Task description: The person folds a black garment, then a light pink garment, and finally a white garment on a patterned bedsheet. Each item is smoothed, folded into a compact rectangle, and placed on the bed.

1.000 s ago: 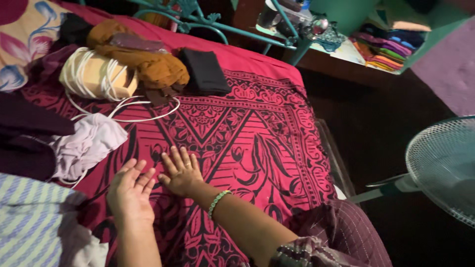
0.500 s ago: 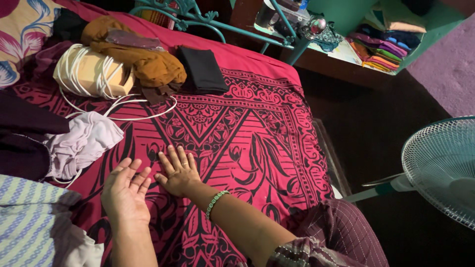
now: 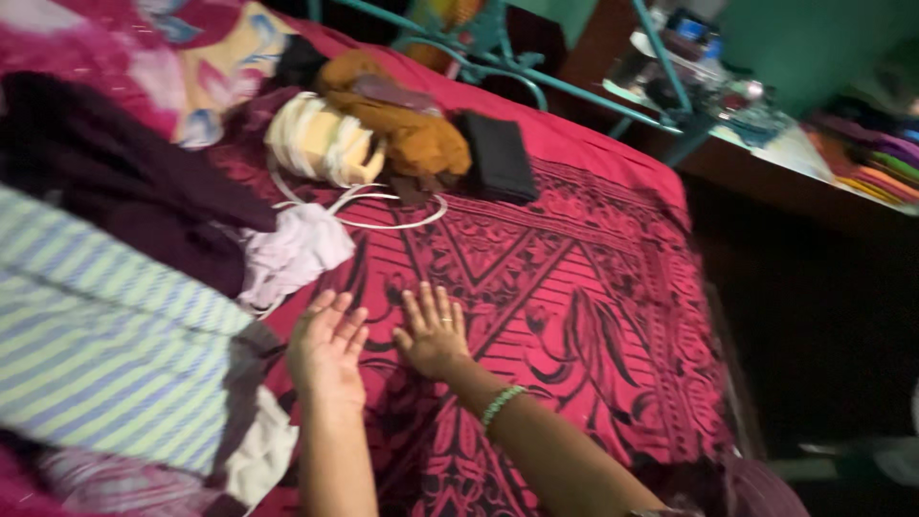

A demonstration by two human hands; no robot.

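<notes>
Here, two hands flat on one red bedspread (image 3: 593,316), left hand (image 3: 327,349) and right hand (image 3: 433,333) fingers spread.

I see dim, warm indoor light. Motion blur softens everything; beyond my hands (image 3: 383,340), right-side shadows go black.

Two hands lie flat on the bed, the left hand (image 3: 327,347) and the right hand (image 3: 433,330), side by side near its lower edge. One red-and-black patterned bedspread (image 3: 574,287) covers the bed. One green beaded bracelet (image 3: 501,405) sits on the right wrist, and one ring on a right finger. Toward the bed's far edge: one cream rolled cloth (image 3: 321,144), one mustard-brown garment (image 3: 412,129), one flat black pouch (image 3: 498,158), one white cord (image 3: 383,206). At the left edge: one striped cloth (image 3: 105,354), one dark garment (image 3: 124,191), one pale lilac garment (image 3: 292,254).
</notes>
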